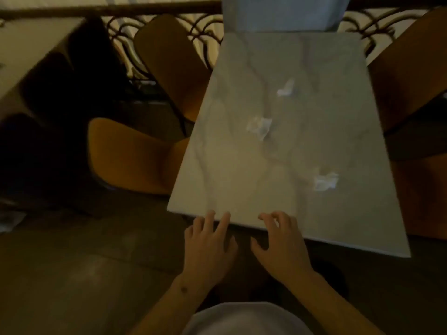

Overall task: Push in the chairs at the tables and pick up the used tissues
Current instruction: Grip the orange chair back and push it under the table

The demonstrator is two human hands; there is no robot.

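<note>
Both hands (244,243) empty at table (242,189) edge.

Pretty dim shot, looking down at a pale marble-look counter (232,184). Both hands sit at its near edge around 6 o'clock: left hand (208,245) and right hand (281,243), fingers spread and loose, nothing in them, fingertips just over the edge. Three crumpled tissues on top: far tissue (285,88) toward 12, middle tissue (260,126) near the center, near tissue (324,181) off toward 4. Two orange chairs at 9 to 10 o'clock, near chair (128,155) and far chair (171,61), both angled out from the counter. Another brown chair (408,76) at 2 o'clock.
</note>
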